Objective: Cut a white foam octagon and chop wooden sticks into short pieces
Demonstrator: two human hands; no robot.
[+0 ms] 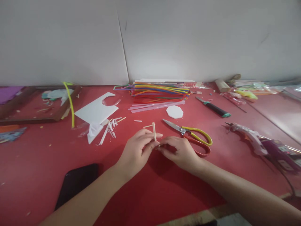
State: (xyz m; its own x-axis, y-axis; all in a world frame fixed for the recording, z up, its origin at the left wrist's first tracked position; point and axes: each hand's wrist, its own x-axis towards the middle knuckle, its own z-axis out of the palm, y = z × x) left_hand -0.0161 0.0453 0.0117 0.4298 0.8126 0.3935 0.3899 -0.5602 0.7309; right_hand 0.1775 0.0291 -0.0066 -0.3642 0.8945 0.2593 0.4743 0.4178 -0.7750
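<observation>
My left hand [138, 147] pinches a short pale wooden stick [154, 130] that stands nearly upright between thumb and fingers. Close to the stick's lower end, my right hand [180, 152] has its thumb and fingertips pressed together; the small piece in them is mostly hidden. A thin pale strip [148, 126] shows just behind my left fingers. To the right of the stick lie scissors [182, 129] with one yellow and one red handle. Beyond them rests a white octagonal piece [174, 111].
Pink strips [157, 106] and colourful pipe cleaners [161, 89] lie at the back. Left are a cut white board [96, 110], white scraps [111, 127], a tray [35, 120] and a black phone [78, 182]. A utility knife [215, 108] and glue gun [250, 136] lie right.
</observation>
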